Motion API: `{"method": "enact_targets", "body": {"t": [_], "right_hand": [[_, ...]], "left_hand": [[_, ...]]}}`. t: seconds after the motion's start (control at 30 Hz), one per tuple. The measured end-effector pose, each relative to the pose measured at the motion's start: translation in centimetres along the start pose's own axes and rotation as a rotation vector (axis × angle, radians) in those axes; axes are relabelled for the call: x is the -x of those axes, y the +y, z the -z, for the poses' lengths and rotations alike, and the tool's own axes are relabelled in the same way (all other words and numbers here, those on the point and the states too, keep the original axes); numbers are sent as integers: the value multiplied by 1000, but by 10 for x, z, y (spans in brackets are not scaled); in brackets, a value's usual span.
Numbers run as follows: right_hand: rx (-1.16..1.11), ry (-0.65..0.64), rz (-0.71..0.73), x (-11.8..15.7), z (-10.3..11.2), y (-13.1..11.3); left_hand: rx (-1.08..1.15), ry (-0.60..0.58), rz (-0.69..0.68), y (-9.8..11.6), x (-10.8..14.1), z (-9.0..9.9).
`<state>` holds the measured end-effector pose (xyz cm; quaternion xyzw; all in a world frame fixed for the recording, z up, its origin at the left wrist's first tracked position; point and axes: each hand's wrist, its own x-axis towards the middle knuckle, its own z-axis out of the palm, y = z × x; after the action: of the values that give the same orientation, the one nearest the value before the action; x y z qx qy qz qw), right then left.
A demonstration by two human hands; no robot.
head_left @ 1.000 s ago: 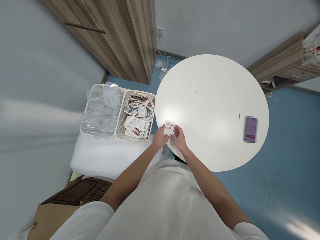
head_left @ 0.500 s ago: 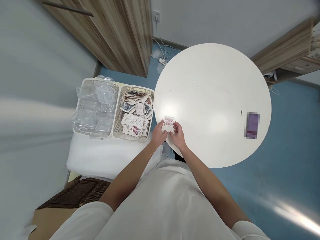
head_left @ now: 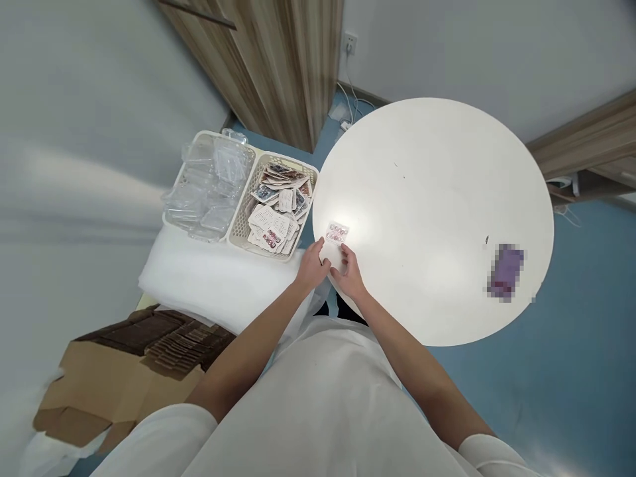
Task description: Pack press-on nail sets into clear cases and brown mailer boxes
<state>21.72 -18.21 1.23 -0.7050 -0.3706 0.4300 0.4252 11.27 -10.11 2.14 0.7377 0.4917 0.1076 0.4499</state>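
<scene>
A small flat pack [head_left: 337,232] with a clear-looking edge and two rows of pink oval pieces is at the left edge of the round white table [head_left: 427,165]. My left hand [head_left: 312,266] is at its lower left corner, fingertips on the edge and thumb bent inward. At the lower right corner, my right hand [head_left: 350,273] grips with curled fingers, its thumb pointing towards the left one. Between the thumbs, the pale surface blends with the table, so where the pack ends is hard to make out.
Left of the table, one basket [head_left: 240,216] holds many printed cards, some with similar pink pieces. Beside it, another basket [head_left: 171,199] is heaped with clear plastic cases. White wrapping sheet [head_left: 193,278] and cardboard [head_left: 114,384] lie nearer me. A blurred purple object [head_left: 507,270] rests at the table's right.
The camera view has turned, so the baskets and table appear shifted right. The pack sits slightly farther out beyond my fingertips than before, with both hands still beside it.
</scene>
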Motion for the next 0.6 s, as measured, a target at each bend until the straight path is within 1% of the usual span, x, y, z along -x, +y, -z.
{"method": "enact_targets", "body": {"t": [0.2,0.3,0.47,0.6], "right_hand": [[7,-117,35,29,14,6],[-12,-175,27,45,22,9],[-71,-243,-40,63,28,13],[-87,-299,-99,69,19,17]], "left_hand": [[-32,25,28,5,44,-12],[-35,32,33,7,67,-13],[-31,21,69,3,100,-1],[1,-23,95,-8,119,18]]}}
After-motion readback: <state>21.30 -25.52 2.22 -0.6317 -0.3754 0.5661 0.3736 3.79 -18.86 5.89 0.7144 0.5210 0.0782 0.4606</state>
